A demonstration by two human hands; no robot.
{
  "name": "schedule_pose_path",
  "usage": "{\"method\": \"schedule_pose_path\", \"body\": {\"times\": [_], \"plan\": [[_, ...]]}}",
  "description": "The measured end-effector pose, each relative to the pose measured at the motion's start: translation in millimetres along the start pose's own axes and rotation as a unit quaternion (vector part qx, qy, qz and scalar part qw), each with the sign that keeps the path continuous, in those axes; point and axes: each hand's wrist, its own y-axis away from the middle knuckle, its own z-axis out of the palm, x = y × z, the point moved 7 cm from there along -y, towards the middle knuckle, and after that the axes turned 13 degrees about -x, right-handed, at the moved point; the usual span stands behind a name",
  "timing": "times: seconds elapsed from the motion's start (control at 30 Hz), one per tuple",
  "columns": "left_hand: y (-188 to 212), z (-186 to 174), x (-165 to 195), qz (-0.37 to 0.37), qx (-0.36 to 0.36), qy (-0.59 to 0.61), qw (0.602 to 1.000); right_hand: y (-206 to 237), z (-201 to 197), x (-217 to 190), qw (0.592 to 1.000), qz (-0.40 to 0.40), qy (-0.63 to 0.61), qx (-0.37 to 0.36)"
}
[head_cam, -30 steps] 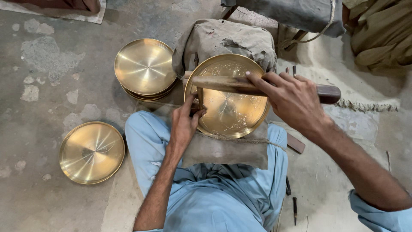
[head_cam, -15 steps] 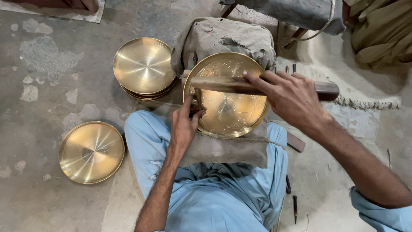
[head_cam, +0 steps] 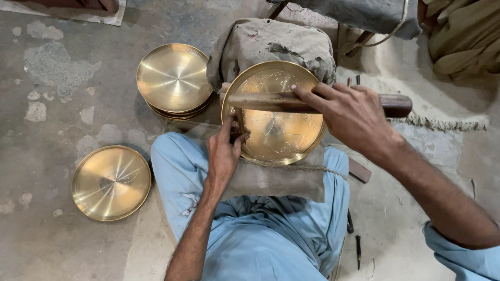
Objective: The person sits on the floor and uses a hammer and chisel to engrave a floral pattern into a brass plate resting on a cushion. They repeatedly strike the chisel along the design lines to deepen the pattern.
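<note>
Person sat cross-legged on the floor point(head_cam: 62, 244) in light blue clothing. Left hand point(head_cam: 223, 156) pinched a small tool, fingers closed on it, at the near-left rim of the brass plate point(head_cam: 276, 130). Plate rested on a cloth pad over the lap. Right hand point(head_cam: 354, 117) gripped a wooden mallet point(head_cam: 260, 101) lying across the plate. Judged step: engraving; the next stroke needs a steady tool tip. Plate polished, faint engraved pattern. Farther left: stacked brass plates point(head_cam: 174, 78).
</note>
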Motion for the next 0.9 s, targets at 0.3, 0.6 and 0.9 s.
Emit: {"method": "schedule_pose_path", "body": {"times": [0.3, 0.6, 0.9], "plan": [[5.4, 2.3, -1.6, -0.015, 0.013, -0.003, 1.0, 0.4, -4.1, -0.8, 1.0, -0.007, -0.002, 0.02], [8.2, 3.4, -0.3, -0.007, 0.023, -0.009, 1.0, -1.7, -11.9, -3.5, 0.997, -0.017, -0.037, 0.061], [9.9, 4.2, -2.4, -0.012, 0.027, 0.001, 1.0, -3.2, -13.8, -1.5, 0.991, -0.009, -0.123, 0.044]]}}
